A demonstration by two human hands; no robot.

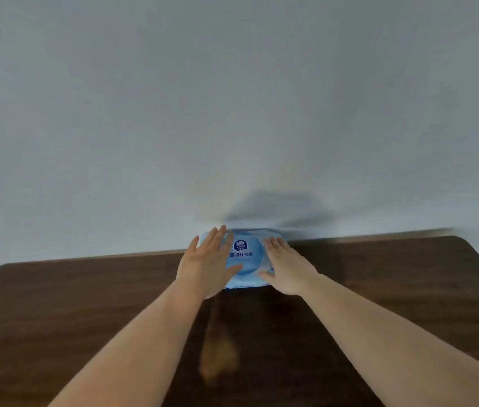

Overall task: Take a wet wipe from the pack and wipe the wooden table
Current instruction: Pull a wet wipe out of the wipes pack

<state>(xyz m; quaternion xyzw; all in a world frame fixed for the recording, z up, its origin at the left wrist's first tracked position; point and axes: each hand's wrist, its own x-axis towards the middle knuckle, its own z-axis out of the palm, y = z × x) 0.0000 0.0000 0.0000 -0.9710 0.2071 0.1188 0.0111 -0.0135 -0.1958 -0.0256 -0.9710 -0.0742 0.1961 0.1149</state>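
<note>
A light blue wet wipe pack (244, 257) with a round dark blue logo and printed characters lies at the far edge of the dark wooden table (85, 304), against the wall. My left hand (207, 261) rests flat over the pack's left side, fingers spread. My right hand (286, 267) lies flat over its right side, fingers extended. Neither hand grips it. The pack's lid looks closed, and no wipe shows.
A plain pale grey wall (232, 113) rises right behind the table's far edge. The table's rounded corners (461, 240) show at far left and far right. A lighter brown patch (217, 353) marks the wood between my forearms.
</note>
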